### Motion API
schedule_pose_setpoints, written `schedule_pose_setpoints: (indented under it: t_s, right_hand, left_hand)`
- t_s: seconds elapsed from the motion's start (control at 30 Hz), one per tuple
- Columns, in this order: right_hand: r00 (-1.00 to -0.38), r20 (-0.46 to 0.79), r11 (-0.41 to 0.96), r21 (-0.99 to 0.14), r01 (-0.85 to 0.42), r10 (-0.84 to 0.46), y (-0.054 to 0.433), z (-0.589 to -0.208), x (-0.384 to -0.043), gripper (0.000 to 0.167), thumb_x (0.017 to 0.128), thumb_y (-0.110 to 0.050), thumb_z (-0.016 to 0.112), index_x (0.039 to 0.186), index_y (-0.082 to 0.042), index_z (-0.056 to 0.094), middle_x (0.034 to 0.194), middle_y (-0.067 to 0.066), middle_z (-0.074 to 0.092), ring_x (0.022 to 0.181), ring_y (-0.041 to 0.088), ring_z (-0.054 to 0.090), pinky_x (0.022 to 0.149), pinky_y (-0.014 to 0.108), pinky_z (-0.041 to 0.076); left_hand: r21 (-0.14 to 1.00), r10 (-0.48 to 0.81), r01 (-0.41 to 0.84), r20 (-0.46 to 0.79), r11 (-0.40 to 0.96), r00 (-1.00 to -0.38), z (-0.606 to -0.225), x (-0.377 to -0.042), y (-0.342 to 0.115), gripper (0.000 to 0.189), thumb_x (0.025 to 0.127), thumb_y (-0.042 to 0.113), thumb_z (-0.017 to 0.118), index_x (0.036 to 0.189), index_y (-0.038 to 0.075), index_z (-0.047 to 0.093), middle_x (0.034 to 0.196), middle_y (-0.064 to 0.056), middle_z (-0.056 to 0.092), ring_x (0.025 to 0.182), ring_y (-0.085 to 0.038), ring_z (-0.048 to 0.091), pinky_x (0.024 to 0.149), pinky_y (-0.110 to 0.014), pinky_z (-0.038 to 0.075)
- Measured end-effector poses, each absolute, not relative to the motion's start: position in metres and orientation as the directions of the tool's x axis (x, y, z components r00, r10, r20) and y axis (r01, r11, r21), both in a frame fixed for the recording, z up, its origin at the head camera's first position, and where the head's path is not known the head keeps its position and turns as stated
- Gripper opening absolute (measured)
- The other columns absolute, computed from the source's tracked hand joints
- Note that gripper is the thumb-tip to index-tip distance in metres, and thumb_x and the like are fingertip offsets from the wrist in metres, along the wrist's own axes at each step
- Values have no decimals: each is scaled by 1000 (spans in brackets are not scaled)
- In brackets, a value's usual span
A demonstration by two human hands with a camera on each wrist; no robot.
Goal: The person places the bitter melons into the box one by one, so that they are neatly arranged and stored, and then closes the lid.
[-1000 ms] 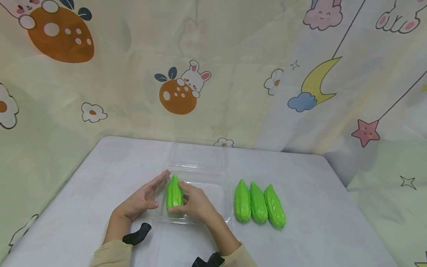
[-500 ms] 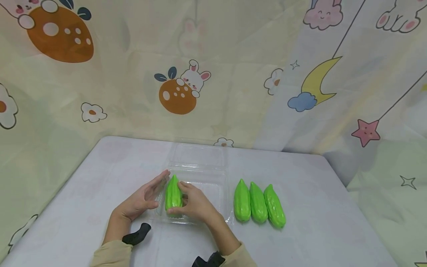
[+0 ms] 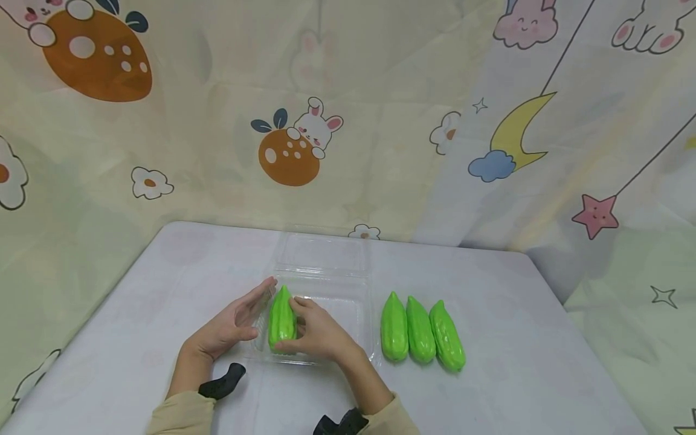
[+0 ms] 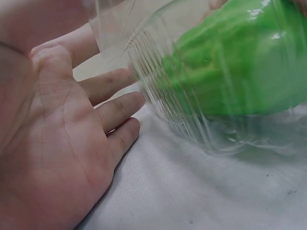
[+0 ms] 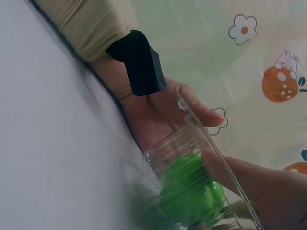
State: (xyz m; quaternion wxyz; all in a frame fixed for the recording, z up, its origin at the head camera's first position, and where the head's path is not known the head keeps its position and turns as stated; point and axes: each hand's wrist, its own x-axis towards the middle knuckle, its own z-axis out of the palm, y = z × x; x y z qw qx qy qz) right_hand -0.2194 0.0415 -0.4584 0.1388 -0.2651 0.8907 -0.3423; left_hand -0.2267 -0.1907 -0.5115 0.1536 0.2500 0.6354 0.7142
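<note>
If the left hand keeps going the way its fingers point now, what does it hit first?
Most likely the ribbed side wall of the clear plastic box: the left hand has its straight fingertips right against it. The green gourd lies just behind that wall.

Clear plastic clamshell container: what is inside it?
One green ridged toy gourd lies at the left side of the clear plastic clamshell container, gripped by the right hand, which covers its right side.
</note>
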Motion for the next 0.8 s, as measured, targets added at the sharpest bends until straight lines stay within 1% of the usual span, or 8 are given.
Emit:
schedule_pose_setpoints:
  t_s: [0.17,0.3,0.5,0.6,0.63,0.7,0.8]
  right_hand:
    - [-800,-77,612,-689,-388,-594,44,-455,-219,93,75,-43,78,147,-6,31,150,9,39,133,22,44,107,38,40]
    - [-789,-85,597,-704,-385,-609,46,-455,-220,93,76,-42,78,148,-6,31,150,9,38,134,21,42,108,38,39]
    - [-771,-104,566,-741,-361,-628,50,-455,-222,93,76,-40,78,149,-11,28,152,7,35,137,21,39,109,37,37]
    - [-755,-104,541,-760,-359,-647,52,-454,-223,93,77,-36,78,149,-9,27,153,8,33,139,21,36,111,36,36]
    - [-754,-105,540,-762,-358,-649,52,-454,-223,93,77,-35,78,149,-8,27,153,8,32,139,22,35,111,35,35]
    - [-756,-107,539,-765,-353,-646,52,-454,-223,92,76,-34,79,148,-6,29,153,9,32,140,23,35,112,36,34]
    - [-774,-108,555,-758,-342,-624,51,-453,-222,92,73,-33,81,147,-7,33,152,9,34,139,25,37,111,37,35]
  left_hand:
    - [986,538,106,161,-132,-827,-511,-226,-191,97,81,14,74,154,13,11,162,-8,-2,148,-20,-10,105,-3,20]
    - [986,542,116,165,-124,-824,-511,-227,-191,97,81,14,74,154,12,10,162,-8,-2,148,-19,-9,105,-3,20]
    - [985,548,106,163,-134,-821,-510,-227,-190,97,81,13,74,154,13,10,161,-9,-4,148,-14,-7,104,-2,19]
    - [987,543,104,155,-124,-825,-510,-227,-190,97,81,13,74,154,14,11,162,-7,-3,148,-12,-6,104,-3,19]
    - [987,541,105,152,-118,-827,-510,-227,-190,96,81,13,74,154,15,11,162,-6,-2,148,-11,-5,105,-4,18]
    - [989,536,100,143,-108,-832,-511,-227,-191,95,81,13,74,154,16,13,162,-3,0,148,-11,-5,111,-10,14]
    - [991,533,95,133,-98,-836,-512,-228,-192,94,81,13,74,154,18,13,162,-2,0,148,-14,-6,116,-29,5]
